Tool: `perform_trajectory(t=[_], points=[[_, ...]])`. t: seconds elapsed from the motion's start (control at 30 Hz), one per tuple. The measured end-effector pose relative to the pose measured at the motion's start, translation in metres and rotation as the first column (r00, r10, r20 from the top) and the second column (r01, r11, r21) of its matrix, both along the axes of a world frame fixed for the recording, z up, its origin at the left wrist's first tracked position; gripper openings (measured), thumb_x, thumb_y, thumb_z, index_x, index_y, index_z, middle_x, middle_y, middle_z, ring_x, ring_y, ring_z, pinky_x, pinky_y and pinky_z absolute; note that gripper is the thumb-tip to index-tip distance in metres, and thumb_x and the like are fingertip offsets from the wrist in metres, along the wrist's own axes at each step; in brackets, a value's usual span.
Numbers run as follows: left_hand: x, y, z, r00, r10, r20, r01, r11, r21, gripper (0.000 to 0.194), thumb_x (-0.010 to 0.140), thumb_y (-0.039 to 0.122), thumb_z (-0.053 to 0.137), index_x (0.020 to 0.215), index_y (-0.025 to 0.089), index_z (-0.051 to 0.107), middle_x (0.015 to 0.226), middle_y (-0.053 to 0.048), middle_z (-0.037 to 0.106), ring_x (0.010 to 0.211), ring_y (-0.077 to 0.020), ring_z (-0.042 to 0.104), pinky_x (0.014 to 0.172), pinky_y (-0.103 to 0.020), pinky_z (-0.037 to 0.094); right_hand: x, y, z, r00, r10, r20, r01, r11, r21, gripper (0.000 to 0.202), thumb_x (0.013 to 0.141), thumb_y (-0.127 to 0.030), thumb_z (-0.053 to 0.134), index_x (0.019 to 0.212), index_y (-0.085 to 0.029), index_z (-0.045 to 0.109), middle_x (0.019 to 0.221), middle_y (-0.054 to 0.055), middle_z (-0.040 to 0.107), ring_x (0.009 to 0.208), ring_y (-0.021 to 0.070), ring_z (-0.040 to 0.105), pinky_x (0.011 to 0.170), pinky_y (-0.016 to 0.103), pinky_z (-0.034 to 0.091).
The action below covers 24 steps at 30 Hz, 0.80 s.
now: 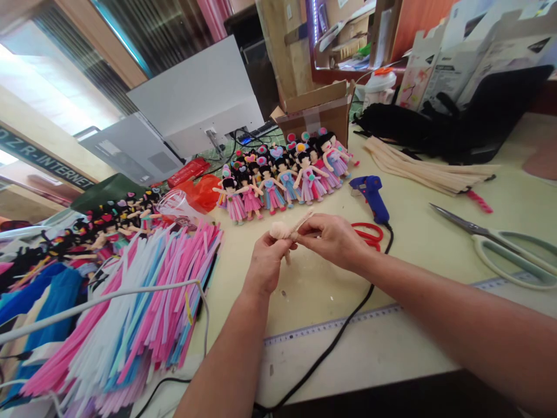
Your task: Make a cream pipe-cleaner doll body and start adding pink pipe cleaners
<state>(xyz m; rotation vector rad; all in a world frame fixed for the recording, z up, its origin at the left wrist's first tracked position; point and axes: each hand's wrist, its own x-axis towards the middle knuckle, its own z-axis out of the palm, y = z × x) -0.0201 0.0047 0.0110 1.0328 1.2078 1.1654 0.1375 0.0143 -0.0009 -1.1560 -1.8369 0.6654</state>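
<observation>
Between my hands, above the middle of the table, is a cream pipe cleaner (301, 222) with a fluffy rounded bundle (279, 230) at one end. My left hand (267, 258) is closed around the lower part of the bundle, and a short end pokes out below its fingers. My right hand (333, 235) pinches the pipe cleaner close beside the left fingertips, its strand slanting up to the right. The fingers hide exactly how the strand joins the bundle. Just beyond my right hand lie a blue glue gun (373, 197) and red-handled scissors (369, 234).
Several small pipe-cleaner dolls (272, 184) stand before a cardboard box (315, 113). Pink, white and blue pipe cleaners (143, 302) are heaped at left. On the right are cream pipe cleaners (426, 165) and large scissors (500, 244). A black cord (331, 345) crosses the ruler strip (313, 329).
</observation>
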Motion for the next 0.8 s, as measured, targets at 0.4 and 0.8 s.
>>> perform_trajectory(t=[0.4, 0.8], points=[[0.0023, -0.0009, -0.002, 1.0, -0.013, -0.012, 0.013, 0.999, -0.031, 0.024, 0.055, 0.028, 0.08, 0.066, 0.016, 0.064, 0.064, 0.001, 0.06, 0.062, -0.0099, 0.05, 0.06, -0.024, 0.035, -0.0025, -0.0011, 0.0006, 0.999, -0.035, -0.001, 0.035, 0.999, -0.042, 0.009, 0.08, -0.02, 0.067, 0.072, -0.019, 0.073, 0.076, 0.001, 0.071, 0.067, 0.0121, 0.059, 0.061, 0.024, 0.039], [-0.0005, 0.0005, -0.0022, 0.997, -0.038, -0.061, 0.037, 0.999, -0.026, 0.022, 0.056, 0.03, 0.079, 0.066, 0.017, 0.064, 0.063, 0.0, 0.06, 0.06, -0.0108, 0.049, 0.06, -0.026, 0.035, -0.001, -0.0005, -0.0007, 1.0, 0.009, -0.013, -0.009, 1.0, -0.003, 0.012, 0.082, -0.02, 0.066, 0.073, -0.019, 0.074, 0.077, 0.002, 0.071, 0.068, 0.0127, 0.06, 0.062, 0.025, 0.041]])
